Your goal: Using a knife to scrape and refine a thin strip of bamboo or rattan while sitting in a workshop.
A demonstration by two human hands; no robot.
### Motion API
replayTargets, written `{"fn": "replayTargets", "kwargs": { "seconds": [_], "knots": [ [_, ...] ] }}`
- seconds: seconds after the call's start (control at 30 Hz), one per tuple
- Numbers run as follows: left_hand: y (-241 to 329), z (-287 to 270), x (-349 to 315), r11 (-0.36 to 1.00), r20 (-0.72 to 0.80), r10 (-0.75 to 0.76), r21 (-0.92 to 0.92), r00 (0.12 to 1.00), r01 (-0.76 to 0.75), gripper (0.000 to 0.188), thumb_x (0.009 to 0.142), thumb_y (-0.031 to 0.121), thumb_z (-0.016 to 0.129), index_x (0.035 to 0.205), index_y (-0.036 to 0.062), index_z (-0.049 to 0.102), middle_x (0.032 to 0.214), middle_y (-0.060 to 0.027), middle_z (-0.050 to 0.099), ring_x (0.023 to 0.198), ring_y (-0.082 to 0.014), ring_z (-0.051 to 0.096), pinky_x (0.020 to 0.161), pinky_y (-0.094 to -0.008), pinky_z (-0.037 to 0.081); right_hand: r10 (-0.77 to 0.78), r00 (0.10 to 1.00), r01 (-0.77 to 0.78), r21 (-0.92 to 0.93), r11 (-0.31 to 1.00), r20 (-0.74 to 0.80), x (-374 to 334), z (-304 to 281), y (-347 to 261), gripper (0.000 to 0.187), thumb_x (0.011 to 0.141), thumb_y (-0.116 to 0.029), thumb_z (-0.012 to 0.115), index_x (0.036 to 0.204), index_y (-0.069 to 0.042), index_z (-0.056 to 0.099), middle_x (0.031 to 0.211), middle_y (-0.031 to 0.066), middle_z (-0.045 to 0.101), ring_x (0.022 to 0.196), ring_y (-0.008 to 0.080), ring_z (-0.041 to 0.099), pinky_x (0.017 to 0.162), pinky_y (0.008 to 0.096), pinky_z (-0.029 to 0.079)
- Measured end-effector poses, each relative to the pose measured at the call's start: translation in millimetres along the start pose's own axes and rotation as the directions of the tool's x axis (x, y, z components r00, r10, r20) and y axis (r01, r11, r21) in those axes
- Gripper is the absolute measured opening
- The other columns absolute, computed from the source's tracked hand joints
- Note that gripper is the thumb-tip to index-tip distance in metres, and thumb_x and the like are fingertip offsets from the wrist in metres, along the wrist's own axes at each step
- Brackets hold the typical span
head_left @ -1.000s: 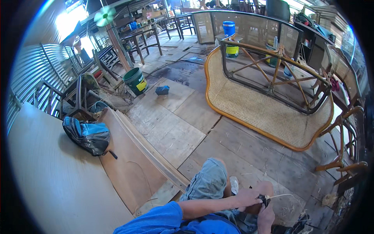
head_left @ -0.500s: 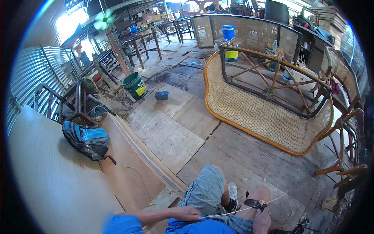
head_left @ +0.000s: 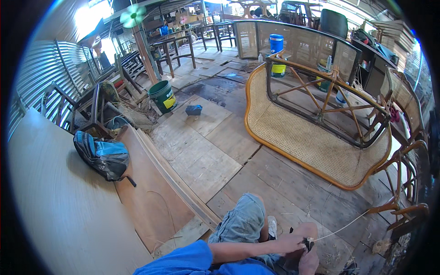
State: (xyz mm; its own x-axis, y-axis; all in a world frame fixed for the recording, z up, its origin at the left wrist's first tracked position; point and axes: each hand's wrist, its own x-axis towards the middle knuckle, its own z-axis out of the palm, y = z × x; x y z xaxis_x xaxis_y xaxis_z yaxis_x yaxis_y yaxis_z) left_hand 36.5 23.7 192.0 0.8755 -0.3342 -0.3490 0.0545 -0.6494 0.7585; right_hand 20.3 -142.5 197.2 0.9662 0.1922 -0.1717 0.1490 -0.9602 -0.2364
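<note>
Head: pale strip (head_left: 343,228) slants rightward off knee (head_left: 305,228); left hand (head_left: 292,243), right hand (head_left: 309,262) at near end, can't tell finger grip

Wooden floor (head_left: 284,172): green bucket (head_left: 161,97), small dark-blue block (head_left: 194,110), cane settee (head_left: 293,123).

A pale strip (head_left: 340,231) slants from the hands (head_left: 309,263).

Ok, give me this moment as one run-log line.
left hand: at dark piece by knee | right hand: at dark piece | pale strip: extends rightward | backpack: on boards
</note>
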Motion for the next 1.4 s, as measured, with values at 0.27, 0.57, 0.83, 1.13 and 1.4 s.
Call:
{"fn": "replayTargets", "kwargs": {
  "seconds": [0.27,0.57,0.83,1.13,1.4],
  "knots": [
    [-19,20,20,0.976,-0.17,0.206,-0.03,0.964,-0.214,0.035,0.087,0.034,0.046,0.079,0.0016,0.057,0.076,-0.0208,0.059,0.073,-0.0391,0.058,0.064,-0.0475,0.045,0.09,0.996,-0.09,0.008,0.996,0.012,2,-7,-6,0.039,0.09,-0.034,0.046,0.11,-0.001,0.05,0.079,0.0222,0.062,0.071,0.0395,0.061,0.06,0.0453,0.05],
    [-56,-13,-83,0.979,0.064,0.138,-0.162,0.988,-0.126,0.037,0.09,0.035,0.044,0.085,-0.0004,0.055,0.08,-0.0229,0.058,0.077,-0.0386,0.058,0.067,-0.0447,0.044,0.173,0.977,-0.186,0.096,0.978,0.129,1,-29,-23,0.041,0.09,-0.038,0.043,0.112,-0.004,0.049,0.092,0.0242,0.061,0.082,0.0419,0.06,0.071,0.0476,0.049],
    [-97,-84,-249,0.939,0.091,-0.2,-0.267,0.976,0.217,0.039,0.09,0.039,0.049,0.093,0.0011,0.059,0.081,-0.0155,0.06,0.074,-0.0197,0.055,0.069,-0.036,0.044,0.178,0.964,-0.194,0.067,0.979,0.195,10,-28,-17,0.044,0.09,-0.04,0.043,0.113,-0.003,0.045,0.092,0.0254,0.061,0.083,0.0427,0.059,0.071,0.0486,0.048],
    [-136,-181,-324,0.676,-0.421,-0.647,0.069,0.636,0.733,0.04,0.086,0.042,0.053,0.087,0.0029,0.062,0.079,-0.0166,0.062,0.068,-0.0259,0.06,0.061,-0.0362,0.046,0.208,0.976,-0.212,0.078,0.974,0.058,10,5,5,0.049,0.086,-0.033,0.048,0.121,0.0,0.039,0.084,0.0265,0.06,0.078,0.0428,0.059,0.07,0.0501,0.045],
    [-208,-227,-395,0.523,-0.918,-0.37,-0.079,0.142,0.848,0.023,0.087,0.025,0.05,0.095,0.0072,0.063,0.086,-0.0126,0.063,0.076,-0.0301,0.061,0.069,-0.0411,0.05,0.171,0.981,-0.181,0.114,0.977,0.088,13,-14,16,0.044,0.089,-0.038,0.045,0.11,0.001,0.049,0.086,0.0226,0.062,0.08,0.0375,0.061,0.066,0.044,0.048]
  ]
}}
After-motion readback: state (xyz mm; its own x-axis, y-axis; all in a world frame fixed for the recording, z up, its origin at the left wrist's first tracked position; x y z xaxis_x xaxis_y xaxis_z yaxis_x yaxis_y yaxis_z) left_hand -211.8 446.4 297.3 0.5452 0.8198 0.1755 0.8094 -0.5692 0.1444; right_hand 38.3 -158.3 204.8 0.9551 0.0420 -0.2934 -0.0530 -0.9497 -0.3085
